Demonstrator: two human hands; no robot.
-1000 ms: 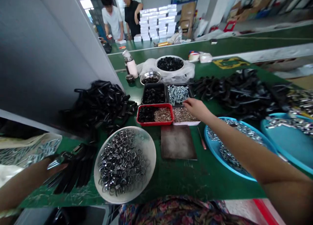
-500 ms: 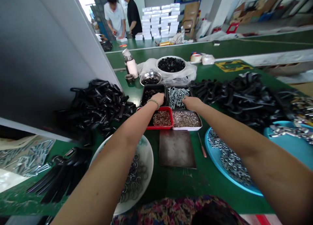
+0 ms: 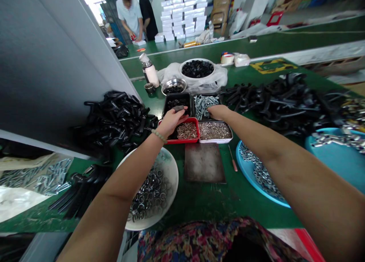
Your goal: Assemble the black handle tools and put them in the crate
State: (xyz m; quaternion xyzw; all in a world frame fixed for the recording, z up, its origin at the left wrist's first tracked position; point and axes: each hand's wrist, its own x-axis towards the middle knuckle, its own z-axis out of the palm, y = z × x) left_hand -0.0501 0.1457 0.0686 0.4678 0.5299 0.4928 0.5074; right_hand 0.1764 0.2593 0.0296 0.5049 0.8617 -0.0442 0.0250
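Observation:
My left hand [image 3: 171, 122] hovers over the red tray [image 3: 182, 141], pinching a small dark part [image 3: 178, 108] in its fingertips. The red tray holds brass-coloured screws, and a black tray [image 3: 176, 101] of dark parts lies just beyond. My right hand [image 3: 218, 111] rests at the near corner of a dark tray of zinc bolts [image 3: 203, 106], above a white-rimmed tray of fine metal pieces [image 3: 215, 131]. Whether it holds anything is hidden by its fingers.
Heaps of black handles [image 3: 114, 119] [image 3: 273, 102] flank the trays. Nearer me are a white bowl of metal rings [image 3: 168, 170], a rusty steel plate [image 3: 203, 163], a small screwdriver [image 3: 233, 159] and a blue tray of washers [image 3: 248, 174]. Two co-workers [image 3: 128, 15] stand beyond, near stacked white boxes [image 3: 182, 16].
My left hand has drawn back from the black tray toward the red tray, now with a dark part in its fingers. My right hand has stayed by the bolt tray.

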